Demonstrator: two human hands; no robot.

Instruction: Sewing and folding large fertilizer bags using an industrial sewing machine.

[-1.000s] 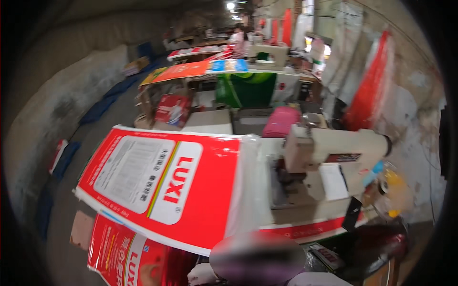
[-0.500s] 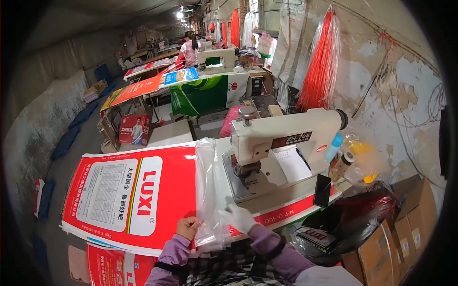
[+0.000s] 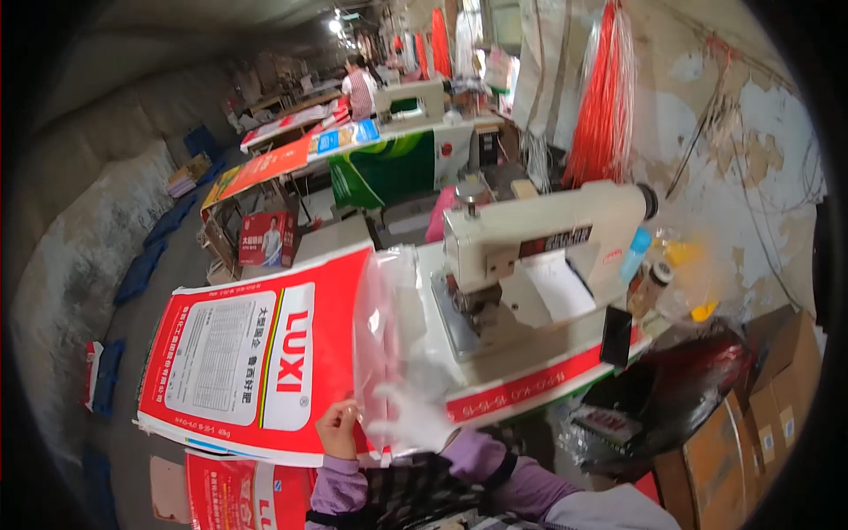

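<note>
A stack of red and white printed sacks (image 3: 331,305) lies on the table, with clear plastic liner (image 3: 378,309) sticking out along the right side. My bare left hand (image 3: 339,430) is at the near right corner of the top sack, fingers pinched together on its edge where the liner comes out. Just right of it, my right hand (image 3: 411,417) in a white glove is over the liner. Motion smears its fingers, so their grip does not show. Beyond it stands a cream sewing machine (image 3: 530,231).
A black phone (image 3: 616,336) lies at the machine table's near edge. Behind it are a blue bottle (image 3: 635,253) and a thread cone (image 3: 650,287). Cardboard boxes (image 3: 724,442) stand at the right. Red strands (image 3: 601,115) hang on the wall. A person (image 3: 359,91) works farther back.
My right hand has moved left along the liner, closer to my left hand. The liner's edge is now ruffled and lifted. The whole view has shifted slightly.
</note>
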